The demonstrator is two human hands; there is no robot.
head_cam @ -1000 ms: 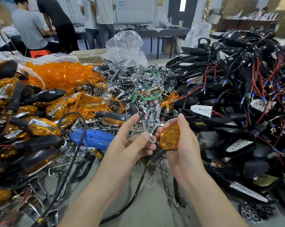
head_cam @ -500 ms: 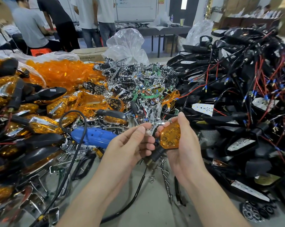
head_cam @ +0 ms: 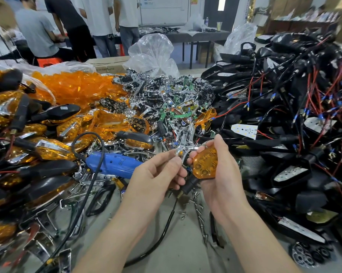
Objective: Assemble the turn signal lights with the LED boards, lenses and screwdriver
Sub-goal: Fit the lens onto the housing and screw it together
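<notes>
The left hand [head_cam: 158, 174], spread 1 second ago, now pinches chrome trim [head_cam: 183, 151] beside the turn signal [head_cam: 205, 164] the right hand [head_cam: 223, 180] grips: fitting likely next.

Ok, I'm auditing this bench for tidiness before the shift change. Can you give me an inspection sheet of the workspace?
Surface: grey table, bare patch between the forearms.
Job's things: signal with amber lens; chrome piece; blue screwdriver lying left; lens pile; black housings with LED boards, right; finished signals, left.
Clutter: chrome heap; loose screws; plastic bag.
Hands: left hand pinches the chrome piece; right hand grips the signal.
Cables: screwdriver cord loops over the parts; red and black wires tangled among housings.
Surroundings: people standing at a table behind; cardboard box.
</notes>
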